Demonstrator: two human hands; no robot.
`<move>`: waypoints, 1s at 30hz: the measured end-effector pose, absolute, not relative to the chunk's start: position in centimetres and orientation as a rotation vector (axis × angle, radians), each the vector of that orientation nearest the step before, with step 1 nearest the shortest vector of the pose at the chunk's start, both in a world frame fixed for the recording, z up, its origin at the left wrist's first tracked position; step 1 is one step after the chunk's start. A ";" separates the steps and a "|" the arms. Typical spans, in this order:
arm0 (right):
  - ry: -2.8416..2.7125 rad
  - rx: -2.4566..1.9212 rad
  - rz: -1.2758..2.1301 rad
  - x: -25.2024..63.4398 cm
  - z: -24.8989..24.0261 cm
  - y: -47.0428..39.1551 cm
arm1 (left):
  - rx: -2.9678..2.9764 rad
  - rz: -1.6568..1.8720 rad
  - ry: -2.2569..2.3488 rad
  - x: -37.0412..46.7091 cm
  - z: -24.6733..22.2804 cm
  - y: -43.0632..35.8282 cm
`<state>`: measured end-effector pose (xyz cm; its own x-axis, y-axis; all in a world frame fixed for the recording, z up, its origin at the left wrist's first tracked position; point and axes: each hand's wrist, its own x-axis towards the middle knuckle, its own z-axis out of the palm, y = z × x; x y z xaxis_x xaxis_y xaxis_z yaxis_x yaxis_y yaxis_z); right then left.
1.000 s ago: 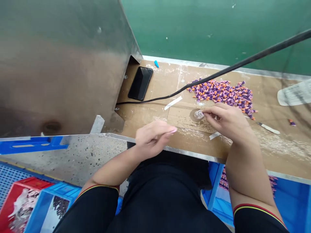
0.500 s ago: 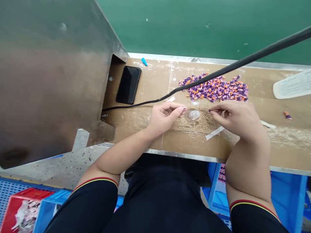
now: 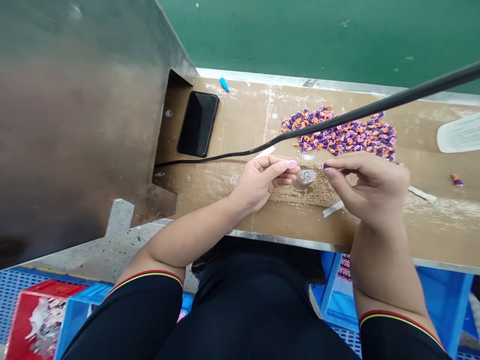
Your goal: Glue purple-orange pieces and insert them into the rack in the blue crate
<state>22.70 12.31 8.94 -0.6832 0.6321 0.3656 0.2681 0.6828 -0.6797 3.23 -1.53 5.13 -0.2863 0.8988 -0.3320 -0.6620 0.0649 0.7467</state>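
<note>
Right now, in the head view, the left hand point(image 3: 258, 182), at the centre of the frame, pinches a small pink piece point(image 3: 292, 164) between thumb and fingers. Just right of centre, the right hand point(image 3: 369, 185) grips a tiny purple piece point(image 3: 325, 166) between thumb and forefinger; the two pieces are apart. Between the hands, slightly lower, a small clear dish point(image 3: 306, 176) rests on the cardboard-covered table point(image 3: 292, 219). A pile of purple and orange pieces point(image 3: 345, 137) spreads right of centre in the upper half, beneath a black cable point(image 3: 326, 124) that crosses the frame. A phone point(image 3: 198, 123) lies upper left of centre, near a blue cap point(image 3: 224, 84). At the right edge is a white container point(image 3: 459, 134).
</note>
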 end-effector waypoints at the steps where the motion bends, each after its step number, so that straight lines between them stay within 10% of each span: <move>1: -2.276 -0.651 0.843 22.2 8.7 11.6 | 0.309 1.567 1.011 3.3 5.1 -1.5; 30: -1.831 -0.790 1.410 20.0 7.1 8.2 | 0.956 1.644 1.465 4.0 4.8 -1.4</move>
<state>19.99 8.18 7.13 -0.5808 0.7995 0.1530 0.0566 0.2272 -0.9722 4.03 -1.38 4.76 -0.4622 0.8846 0.0622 -0.0398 -0.0908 0.9951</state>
